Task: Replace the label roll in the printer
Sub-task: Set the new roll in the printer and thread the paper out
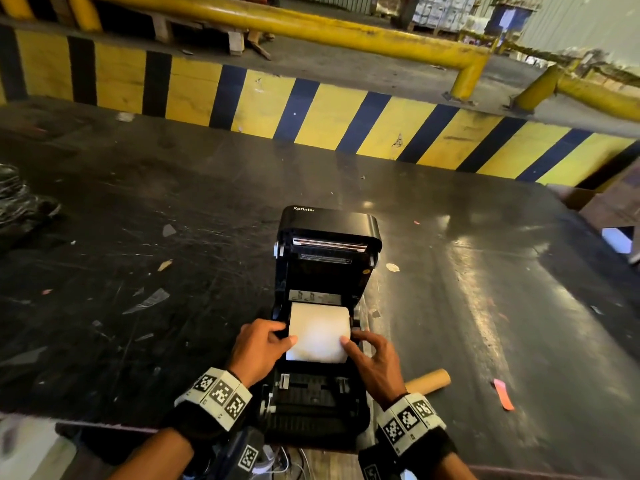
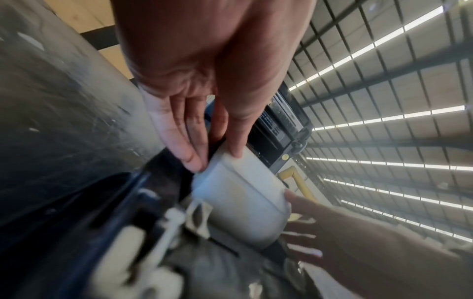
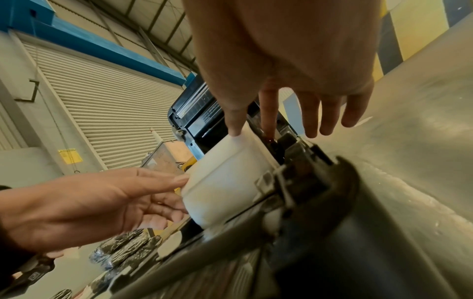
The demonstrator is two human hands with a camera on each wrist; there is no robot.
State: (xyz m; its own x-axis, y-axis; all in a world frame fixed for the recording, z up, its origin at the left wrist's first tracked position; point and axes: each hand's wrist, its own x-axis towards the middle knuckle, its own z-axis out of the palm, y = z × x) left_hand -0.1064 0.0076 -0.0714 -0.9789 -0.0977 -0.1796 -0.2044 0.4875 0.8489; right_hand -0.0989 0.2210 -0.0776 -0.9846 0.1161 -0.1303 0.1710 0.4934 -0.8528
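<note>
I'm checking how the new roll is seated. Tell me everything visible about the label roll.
The label roll is plain white paper, wound wide, lying on its side in the open printer bay under the raised lid. A loose sheet trails toward the person. The left hand and right hand pinch its two ends.

Your left hand and right hand cover both ends of the label roll, so you cannot read its seating in the printer. Cardboard core partly hidden behind right wrist. Printer's lower mechanism blurred in both wrist views.
</note>
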